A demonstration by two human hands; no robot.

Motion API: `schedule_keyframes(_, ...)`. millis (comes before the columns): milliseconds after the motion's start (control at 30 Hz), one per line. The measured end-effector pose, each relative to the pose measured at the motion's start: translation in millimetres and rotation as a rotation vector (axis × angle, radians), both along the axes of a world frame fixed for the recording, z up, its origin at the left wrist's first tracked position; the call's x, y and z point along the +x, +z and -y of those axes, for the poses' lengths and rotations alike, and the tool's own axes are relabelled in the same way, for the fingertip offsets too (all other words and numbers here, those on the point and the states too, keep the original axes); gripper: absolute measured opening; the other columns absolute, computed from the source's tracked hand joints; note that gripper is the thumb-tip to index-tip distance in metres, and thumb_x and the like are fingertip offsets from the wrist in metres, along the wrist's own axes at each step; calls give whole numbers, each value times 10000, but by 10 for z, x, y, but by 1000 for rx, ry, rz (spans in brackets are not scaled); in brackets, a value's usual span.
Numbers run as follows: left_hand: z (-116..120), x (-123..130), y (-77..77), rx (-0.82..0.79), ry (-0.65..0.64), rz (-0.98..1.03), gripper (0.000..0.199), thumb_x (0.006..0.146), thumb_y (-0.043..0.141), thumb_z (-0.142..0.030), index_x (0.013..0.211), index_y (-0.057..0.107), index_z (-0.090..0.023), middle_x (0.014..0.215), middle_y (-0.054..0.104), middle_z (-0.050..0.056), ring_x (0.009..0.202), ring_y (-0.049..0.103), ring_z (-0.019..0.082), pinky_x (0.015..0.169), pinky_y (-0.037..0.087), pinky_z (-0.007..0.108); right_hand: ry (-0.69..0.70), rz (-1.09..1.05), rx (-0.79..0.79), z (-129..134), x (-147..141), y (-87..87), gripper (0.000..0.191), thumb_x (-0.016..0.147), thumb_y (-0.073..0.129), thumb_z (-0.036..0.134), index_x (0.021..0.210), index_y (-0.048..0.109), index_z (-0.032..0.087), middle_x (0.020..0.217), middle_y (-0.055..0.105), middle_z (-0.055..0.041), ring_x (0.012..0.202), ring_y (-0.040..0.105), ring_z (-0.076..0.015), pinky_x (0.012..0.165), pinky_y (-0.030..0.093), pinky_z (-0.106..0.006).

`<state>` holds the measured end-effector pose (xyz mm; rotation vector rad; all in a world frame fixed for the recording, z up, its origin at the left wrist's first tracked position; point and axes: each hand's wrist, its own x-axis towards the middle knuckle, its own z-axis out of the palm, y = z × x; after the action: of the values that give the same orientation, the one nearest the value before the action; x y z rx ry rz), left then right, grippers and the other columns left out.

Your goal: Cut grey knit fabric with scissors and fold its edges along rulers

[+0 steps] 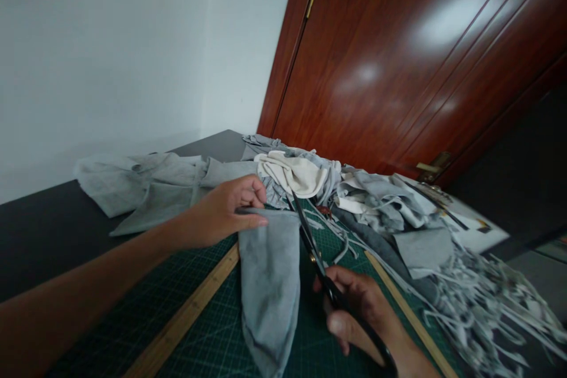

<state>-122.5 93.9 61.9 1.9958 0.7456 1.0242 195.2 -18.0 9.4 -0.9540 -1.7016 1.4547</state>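
Observation:
My left hand (pixel 241 208) pinches the top edge of a grey cloth piece (pixel 270 283), which hangs down over the green cutting mat (pixel 199 301). Black-handled scissors (pixel 316 260) are in my right hand (pixel 363 313), with the fingers in the handle loops. Their blades point up and away, slightly parted, beside the right end of the cloth's top edge. Whether the blades touch the cloth is hard to tell.
Two wooden rulers (pixel 190 319) (pixel 411 319) lie on the mat. Grey cloth pieces (pixel 163 189) spread at the left, a white cloth (pixel 292 174) tops the back pile, and thin scraps (pixel 482 301) heap at the right. A wall and a wooden door (pixel 376 71) stand behind.

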Motion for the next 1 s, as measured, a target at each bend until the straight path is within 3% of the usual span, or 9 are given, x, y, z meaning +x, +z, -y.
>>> schedule_keyframes(133,-6,-99,93,20,-6,-11,156,927,692,-306,883,635,-167,806,662,-17,746,613,135,715,463,270,-31,26,-7,12,-16,9,629,820,881,725,1123,683,211,720,525,71,513,384,-55,451,348,-164)
schedule_keyframes(367,45,-192,128,81,16,-109,270,1024,576,-303,884,723,-126,797,671,-3,759,583,126,715,431,255,-22,80,-17,31,-43,25,702,795,867,773,1150,683,196,711,496,74,523,339,-69,479,289,-215)
schedule_keyframes(467,20,-227,128,110,22,-136,339,1040,556,-367,823,700,-150,734,622,-18,713,553,130,666,402,256,-61,104,18,55,1,-27,728,783,864,788,1188,690,208,738,494,64,556,342,-87,522,286,-241)
schedule_keyframes(733,-6,-277,179,204,11,-232,458,1069,497,-435,677,522,-200,630,385,-61,568,400,106,532,301,250,-148,249,115,138,126,-84,801,744,829,854,1248,711,243,917,588,-23,771,519,-190,679,433,-298)
schedule_keyframes(1000,21,-293,266,228,10,-268,434,1044,497,-387,650,500,-207,605,392,-56,540,419,104,503,300,242,-134,279,80,157,116,-92,840,682,842,883,1238,733,263,821,550,4,719,504,-192,659,448,-310)
